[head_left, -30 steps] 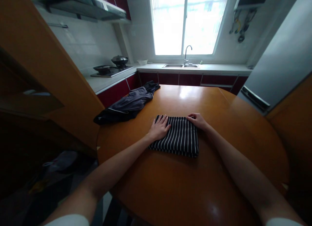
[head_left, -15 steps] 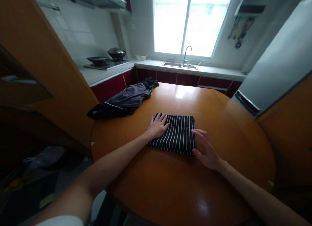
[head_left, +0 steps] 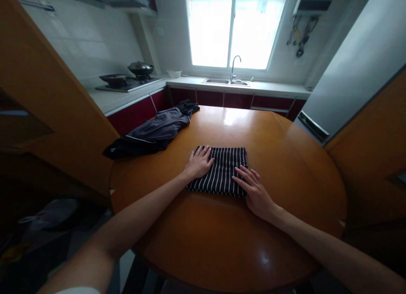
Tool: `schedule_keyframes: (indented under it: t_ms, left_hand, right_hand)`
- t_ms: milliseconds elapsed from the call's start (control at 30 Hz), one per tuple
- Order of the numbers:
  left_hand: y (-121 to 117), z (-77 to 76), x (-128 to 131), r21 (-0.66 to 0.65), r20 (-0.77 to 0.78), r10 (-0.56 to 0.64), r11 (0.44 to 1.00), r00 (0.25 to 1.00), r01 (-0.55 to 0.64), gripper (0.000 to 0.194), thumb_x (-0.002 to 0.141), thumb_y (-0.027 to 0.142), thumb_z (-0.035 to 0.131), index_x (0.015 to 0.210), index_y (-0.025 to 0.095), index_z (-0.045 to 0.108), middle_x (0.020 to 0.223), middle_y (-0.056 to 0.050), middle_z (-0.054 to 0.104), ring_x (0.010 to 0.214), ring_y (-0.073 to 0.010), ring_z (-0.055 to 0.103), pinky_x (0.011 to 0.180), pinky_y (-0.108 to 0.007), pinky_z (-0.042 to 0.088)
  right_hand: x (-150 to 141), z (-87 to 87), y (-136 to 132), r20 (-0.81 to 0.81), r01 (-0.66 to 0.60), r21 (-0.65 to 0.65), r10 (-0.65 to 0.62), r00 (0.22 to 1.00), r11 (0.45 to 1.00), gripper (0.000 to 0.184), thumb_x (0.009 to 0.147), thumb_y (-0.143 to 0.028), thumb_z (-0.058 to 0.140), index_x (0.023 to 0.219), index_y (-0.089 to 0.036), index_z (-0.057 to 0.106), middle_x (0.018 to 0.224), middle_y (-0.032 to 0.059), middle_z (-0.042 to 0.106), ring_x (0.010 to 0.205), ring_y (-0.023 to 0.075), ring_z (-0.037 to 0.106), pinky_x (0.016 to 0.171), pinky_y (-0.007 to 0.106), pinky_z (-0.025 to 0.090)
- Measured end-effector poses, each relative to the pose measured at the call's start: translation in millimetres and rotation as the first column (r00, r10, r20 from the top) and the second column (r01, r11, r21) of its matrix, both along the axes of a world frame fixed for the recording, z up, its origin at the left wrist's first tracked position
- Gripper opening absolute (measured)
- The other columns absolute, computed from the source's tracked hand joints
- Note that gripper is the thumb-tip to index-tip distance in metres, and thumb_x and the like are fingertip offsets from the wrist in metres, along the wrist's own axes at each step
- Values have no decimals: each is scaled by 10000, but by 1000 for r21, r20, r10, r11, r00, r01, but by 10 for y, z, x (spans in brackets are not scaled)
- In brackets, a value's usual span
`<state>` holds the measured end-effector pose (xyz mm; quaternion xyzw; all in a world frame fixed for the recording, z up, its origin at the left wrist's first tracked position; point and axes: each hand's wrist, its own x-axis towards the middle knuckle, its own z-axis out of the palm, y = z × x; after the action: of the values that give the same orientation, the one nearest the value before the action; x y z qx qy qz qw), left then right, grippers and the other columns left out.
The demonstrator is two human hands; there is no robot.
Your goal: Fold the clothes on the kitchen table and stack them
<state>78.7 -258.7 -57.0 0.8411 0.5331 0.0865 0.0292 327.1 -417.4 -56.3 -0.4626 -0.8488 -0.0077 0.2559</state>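
Note:
A black cloth with white stripes, folded into a flat rectangle, lies on the round wooden table. My left hand rests flat on its left part, fingers spread and pointing away from me. Over the right edge of the folded cloth is my right hand, with its fingers stretched out and apart on top of the fabric. The right thumb is hidden beside or under the hand. Neither hand grips anything.
A crumpled dark grey and black garment lies along the table's far left edge. Behind the table run a counter with a sink and a stove with two pans. A tall fridge stands at the right.
My right hand has moved left from beside the cloth's right edge onto its top. My left hand stays on the cloth. The whole view has shifted slightly.

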Motion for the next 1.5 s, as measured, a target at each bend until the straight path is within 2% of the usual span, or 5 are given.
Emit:
schedule_keyframes:
  t_ms: [433, 633, 1067, 1300, 1500]
  left_hand:
    - [-46, 45, 6, 12, -12, 11, 1000, 1000, -10, 636, 1037, 520, 307, 1597, 219, 323, 1672, -33, 231, 1540, -309, 198, 1227, -543, 205]
    - [-56, 67, -9, 10, -31, 18, 1000, 999, -18, 621, 1039, 498, 313, 1592, 216, 329, 1670, -39, 238, 1538, -314, 202, 1217, -568, 219]
    - [90, 8, -185, -79, 39, 60, 995, 997, -56, 638, 1038, 556, 281, 1593, 243, 324, 1672, -90, 218, 1540, -337, 193, 1208, -620, 150]
    - [368, 204, -592, -99, 193, 185, 981, 964, -168, 577, 1051, 298, 198, 1510, 40, 435, 1550, -193, 439, 1455, -242, 413, 1202, -408, 307]
    - [-115, 247, -327, -36, 164, -183, 981, 969, 191, 592, 1060, 471, 294, 1569, 180, 374, 1641, -87, 311, 1541, -246, 218, 1249, -460, 186]
  right_hand:
    - [-394, 555, 263, 73, 121, -101, -114, 991, 988, 601, 955, -229, 368, 1541, -104, 420, 1652, 112, 285, 1553, 234, 163, 1256, 464, 171]
    - [-708, 293, 1070, 259, 279, -202, -223, 940, 939, 608, 1011, -364, 383, 1568, -122, 363, 1651, 173, 259, 1548, 289, 171, 1233, 533, 114]
    - [320, -43, 1222, -8, 498, -424, -553, 833, 757, 655, 1038, -459, 272, 1506, -29, 429, 1592, 227, 368, 1514, 301, 280, 1230, 510, 193]
    - [226, 110, 1006, -369, 343, -178, -386, 845, 922, 591, 1038, -452, 296, 1471, -114, 515, 1562, 178, 443, 1497, 269, 330, 1225, 506, 255]
    - [-373, 165, 409, -18, 46, -103, -48, 999, 994, 552, 1029, -490, 421, 1488, -197, 508, 1606, 133, 379, 1529, 288, 244, 1234, 594, 152]
